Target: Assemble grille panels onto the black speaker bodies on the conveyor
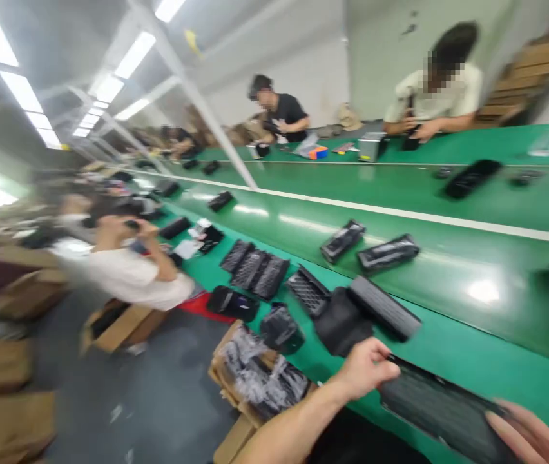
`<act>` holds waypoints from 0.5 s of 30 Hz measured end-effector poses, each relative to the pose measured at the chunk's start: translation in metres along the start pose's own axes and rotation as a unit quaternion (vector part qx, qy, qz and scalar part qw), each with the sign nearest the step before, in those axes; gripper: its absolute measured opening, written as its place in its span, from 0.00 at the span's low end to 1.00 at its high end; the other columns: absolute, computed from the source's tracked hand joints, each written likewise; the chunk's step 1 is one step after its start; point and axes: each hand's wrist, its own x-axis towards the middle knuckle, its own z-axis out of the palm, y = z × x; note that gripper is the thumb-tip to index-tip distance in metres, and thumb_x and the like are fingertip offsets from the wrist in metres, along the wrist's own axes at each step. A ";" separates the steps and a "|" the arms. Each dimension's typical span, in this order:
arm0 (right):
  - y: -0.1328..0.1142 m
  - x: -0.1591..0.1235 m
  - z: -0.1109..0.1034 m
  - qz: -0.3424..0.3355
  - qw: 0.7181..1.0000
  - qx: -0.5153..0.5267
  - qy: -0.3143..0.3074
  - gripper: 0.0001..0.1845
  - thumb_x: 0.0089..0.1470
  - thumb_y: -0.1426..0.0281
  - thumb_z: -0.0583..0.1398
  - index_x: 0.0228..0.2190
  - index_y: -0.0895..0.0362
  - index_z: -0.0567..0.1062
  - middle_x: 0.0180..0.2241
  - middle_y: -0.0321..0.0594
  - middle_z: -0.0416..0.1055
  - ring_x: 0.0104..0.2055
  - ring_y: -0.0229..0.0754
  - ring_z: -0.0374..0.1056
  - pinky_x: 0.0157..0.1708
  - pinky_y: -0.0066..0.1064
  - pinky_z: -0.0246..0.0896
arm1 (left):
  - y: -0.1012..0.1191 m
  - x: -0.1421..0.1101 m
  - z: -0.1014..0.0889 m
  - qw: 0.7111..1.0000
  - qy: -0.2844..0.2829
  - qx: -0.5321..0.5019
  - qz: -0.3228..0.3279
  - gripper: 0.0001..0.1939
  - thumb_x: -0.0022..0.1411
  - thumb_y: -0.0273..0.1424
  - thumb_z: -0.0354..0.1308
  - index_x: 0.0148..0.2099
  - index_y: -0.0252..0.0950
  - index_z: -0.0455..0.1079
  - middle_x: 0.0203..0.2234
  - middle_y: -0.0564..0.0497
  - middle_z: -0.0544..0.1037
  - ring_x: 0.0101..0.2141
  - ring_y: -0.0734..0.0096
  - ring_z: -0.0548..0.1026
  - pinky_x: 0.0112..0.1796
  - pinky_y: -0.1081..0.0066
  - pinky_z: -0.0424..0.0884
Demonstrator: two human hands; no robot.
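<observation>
A long black panel [448, 399] with a dark mesh-like face is held between my two hands at the lower right. My left hand [366, 370] pinches its near-left end between thumb and fingers. Around the other end my right hand [528, 428] is closed, with part of that hand blurred. Just beyond my left hand, a black cloth-like piece [342, 322] lies on the green worktop [448, 341]. Beside it rests a long black ribbed housing [385, 308]. An open black tray-like shell [307, 290] with a lattice pattern sits to the left.
Several black lattice shells [258, 269] lie farther left. Wrapped black units [388, 253] rest on the green conveyor [448, 258]. A carton [236, 386] of wrapped parts stands left of my arm. A worker in white [134, 270] sits at left; others work across the line.
</observation>
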 end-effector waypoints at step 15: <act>-0.025 -0.042 -0.020 0.077 0.947 0.313 -0.001 0.26 0.46 0.54 0.78 0.41 0.52 0.80 0.34 0.37 0.77 0.32 0.41 0.71 0.31 0.29 0.67 | 0.025 -0.001 -0.003 0.985 -0.092 -0.144 0.014 0.22 0.59 0.43 0.74 0.46 0.36 0.71 0.30 0.56 0.72 0.28 0.78 0.68 0.32 0.77 0.69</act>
